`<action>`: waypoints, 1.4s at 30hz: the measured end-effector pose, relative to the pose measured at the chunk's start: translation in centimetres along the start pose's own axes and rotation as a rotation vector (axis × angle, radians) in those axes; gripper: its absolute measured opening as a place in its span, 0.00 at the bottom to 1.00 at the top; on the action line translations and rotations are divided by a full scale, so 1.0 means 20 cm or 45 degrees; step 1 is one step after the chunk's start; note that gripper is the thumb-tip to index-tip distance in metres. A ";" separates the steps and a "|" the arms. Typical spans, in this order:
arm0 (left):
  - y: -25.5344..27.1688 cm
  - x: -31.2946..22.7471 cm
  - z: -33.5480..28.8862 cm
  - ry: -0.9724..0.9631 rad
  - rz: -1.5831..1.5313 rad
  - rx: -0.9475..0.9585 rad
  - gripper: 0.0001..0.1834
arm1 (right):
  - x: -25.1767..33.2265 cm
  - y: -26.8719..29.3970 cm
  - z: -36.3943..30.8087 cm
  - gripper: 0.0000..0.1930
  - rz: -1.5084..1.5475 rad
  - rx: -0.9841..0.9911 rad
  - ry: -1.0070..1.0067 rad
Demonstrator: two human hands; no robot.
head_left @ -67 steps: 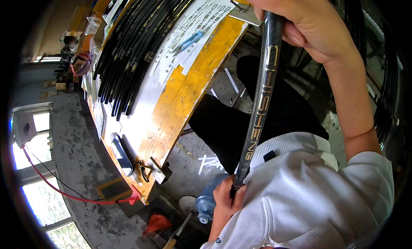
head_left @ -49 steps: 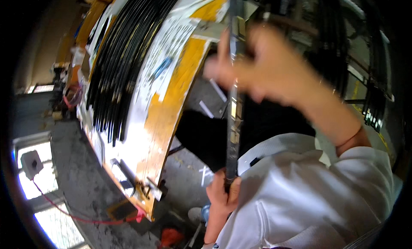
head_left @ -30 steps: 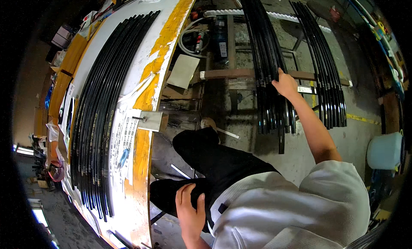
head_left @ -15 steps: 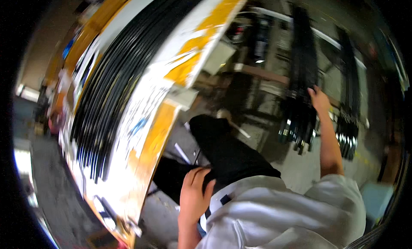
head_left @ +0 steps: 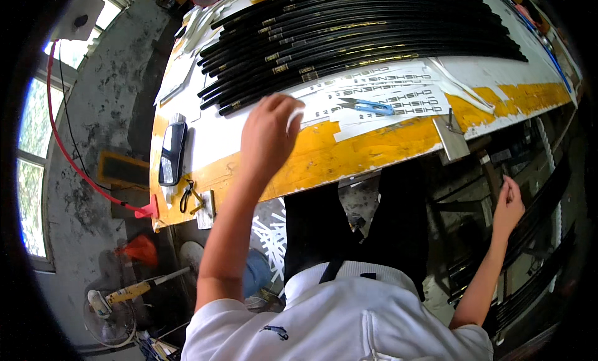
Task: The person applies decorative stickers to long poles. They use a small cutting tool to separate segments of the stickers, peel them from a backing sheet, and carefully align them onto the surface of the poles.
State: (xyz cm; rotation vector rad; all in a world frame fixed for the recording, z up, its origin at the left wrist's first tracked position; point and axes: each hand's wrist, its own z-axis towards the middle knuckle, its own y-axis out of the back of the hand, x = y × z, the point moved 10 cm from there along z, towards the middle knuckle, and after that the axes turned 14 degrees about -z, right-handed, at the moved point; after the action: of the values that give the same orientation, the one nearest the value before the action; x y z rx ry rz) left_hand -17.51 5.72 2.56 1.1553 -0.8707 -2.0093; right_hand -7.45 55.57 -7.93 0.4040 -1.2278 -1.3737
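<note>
My left hand [head_left: 269, 137] is raised over the near edge of the worktable [head_left: 355, 150], fingers bent and the thumb apart, with nothing visible in it. Just beyond it, black rods [head_left: 349, 34] with gold bands lie side by side in a wide row. To its right are printed white strips [head_left: 414, 99], with blue-handled snips [head_left: 367, 106] on top. My right hand [head_left: 509, 205] is off the table at the right, its fingers loosely bent and no object showing in them. Below and beside it are more black rods [head_left: 542, 202] on a rack.
A dark glossy rectangular object [head_left: 172, 152] and small black-handled scissors [head_left: 186, 196] lie at the table's left end. A metal plate [head_left: 451, 140] juts from the front edge. A red hose [head_left: 81, 168] hangs at the left. A fan [head_left: 109, 317] stands on the floor.
The view has swung round toward the table. My left hand has risen from beside my lap to above the table. My right hand, earlier at the racked rods, is now apart from them.
</note>
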 end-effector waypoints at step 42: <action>0.40 0.28 -0.80 0.245 0.409 -0.121 0.18 | 1.37 -0.21 0.15 0.10 0.209 0.356 0.981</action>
State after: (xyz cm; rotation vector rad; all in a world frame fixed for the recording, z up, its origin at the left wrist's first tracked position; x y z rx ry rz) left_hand -3.85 -6.82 0.10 1.0604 -0.7976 -1.6331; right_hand -18.99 31.81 1.15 0.9081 -0.7754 -0.7746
